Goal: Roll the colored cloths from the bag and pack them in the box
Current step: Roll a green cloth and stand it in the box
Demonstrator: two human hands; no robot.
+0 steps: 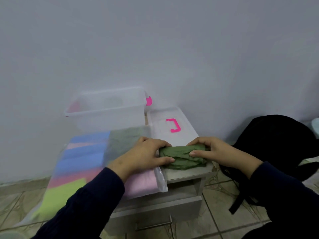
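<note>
A dark green cloth (183, 156), rolled into a short bundle, lies near the front right edge of a small grey cabinet top (186, 172). My left hand (143, 156) grips its left end and my right hand (214, 150) grips its right end. A clear plastic bag (107, 157) of folded cloths in blue, pink, light green and grey-green lies to the left, partly under my left forearm. The clear plastic box (107, 107) with a pink latch stands open at the back against the wall; faint pink and green shapes show inside.
The box's clear lid (158, 121) with a pink handle (174, 125) lies flat behind the roll. A black backpack (276, 144) leans on the wall at the right. The cabinet has a drawer with a metal handle (153, 225). Tiled floor surrounds it.
</note>
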